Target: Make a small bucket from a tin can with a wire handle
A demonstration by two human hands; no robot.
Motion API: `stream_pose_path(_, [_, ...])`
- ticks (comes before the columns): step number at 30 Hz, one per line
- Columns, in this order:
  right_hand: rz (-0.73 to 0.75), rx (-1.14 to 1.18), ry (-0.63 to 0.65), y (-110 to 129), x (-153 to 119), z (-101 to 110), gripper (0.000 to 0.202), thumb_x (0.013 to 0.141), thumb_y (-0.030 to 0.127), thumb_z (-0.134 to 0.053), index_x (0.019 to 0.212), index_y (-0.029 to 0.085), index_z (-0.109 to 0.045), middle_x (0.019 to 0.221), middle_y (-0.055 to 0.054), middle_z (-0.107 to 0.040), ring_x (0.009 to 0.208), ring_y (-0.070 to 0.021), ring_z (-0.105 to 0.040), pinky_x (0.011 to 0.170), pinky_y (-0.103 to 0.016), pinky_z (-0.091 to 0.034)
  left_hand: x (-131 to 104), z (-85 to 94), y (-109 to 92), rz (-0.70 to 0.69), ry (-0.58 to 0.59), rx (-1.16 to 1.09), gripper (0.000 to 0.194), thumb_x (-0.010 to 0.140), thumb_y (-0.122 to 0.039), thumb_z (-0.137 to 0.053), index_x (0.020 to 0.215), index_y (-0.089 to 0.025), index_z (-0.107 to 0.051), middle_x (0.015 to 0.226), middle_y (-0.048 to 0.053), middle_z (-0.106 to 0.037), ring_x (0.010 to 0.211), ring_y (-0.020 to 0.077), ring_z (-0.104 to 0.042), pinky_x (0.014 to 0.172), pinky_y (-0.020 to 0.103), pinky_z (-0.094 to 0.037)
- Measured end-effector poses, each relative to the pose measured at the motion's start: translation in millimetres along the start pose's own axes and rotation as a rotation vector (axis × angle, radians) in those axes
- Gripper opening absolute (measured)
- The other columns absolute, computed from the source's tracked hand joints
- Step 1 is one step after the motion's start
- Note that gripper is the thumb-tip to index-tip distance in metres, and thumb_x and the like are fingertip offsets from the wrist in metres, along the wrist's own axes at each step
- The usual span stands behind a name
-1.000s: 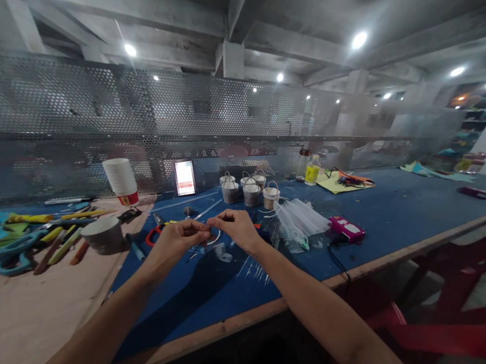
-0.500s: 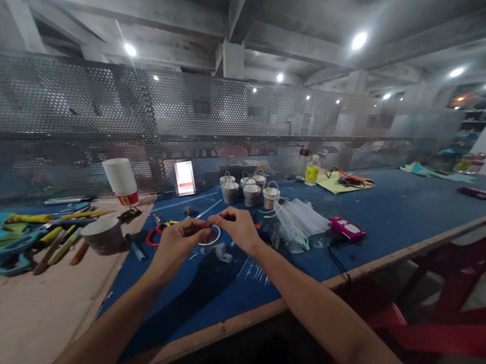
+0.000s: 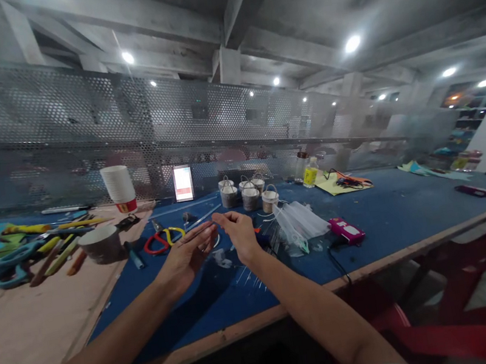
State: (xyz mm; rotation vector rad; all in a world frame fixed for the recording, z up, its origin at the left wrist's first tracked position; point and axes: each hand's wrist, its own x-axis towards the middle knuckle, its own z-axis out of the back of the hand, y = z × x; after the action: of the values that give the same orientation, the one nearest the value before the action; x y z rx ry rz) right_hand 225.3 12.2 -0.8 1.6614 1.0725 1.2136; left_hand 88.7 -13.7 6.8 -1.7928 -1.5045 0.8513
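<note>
White wire loop point(image 3: 217, 241) hangs by the meeting fingertips near the centre of the frame, with only a short curve of it showing. Through the head view I see my right hand point(image 3: 240, 235) pinching thumb and forefinger together on its upper part; my left hand point(image 3: 186, 263) has its fingers stretched nearly straight, and I cannot tell whether they grip it. Small grey buckets point(image 3: 250, 198) stand beyond on the blue tabletop point(image 3: 394, 207); a purple device point(image 3: 346, 230) lies right of centre.
</note>
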Motion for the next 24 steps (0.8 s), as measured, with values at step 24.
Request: stream_pose_path(24, [0.155,-0.108,-0.040,-4.1,-4.7,-1.2,0.038,0.079,0.054,-0.071,0.073,0.017,-0.072,0.071,0.000,-0.064,0.067,-0.0147,-0.055,0.067,-0.026,-0.044,10.2,-19.4,8.0,-0.122,-0.044,-0.110,0.012,0.078,-0.005,-0.075,0.078,-0.017,-0.072,0.071,-0.002,-0.072,0.065,0.0091,-0.068,0.061,0.017,-0.054])
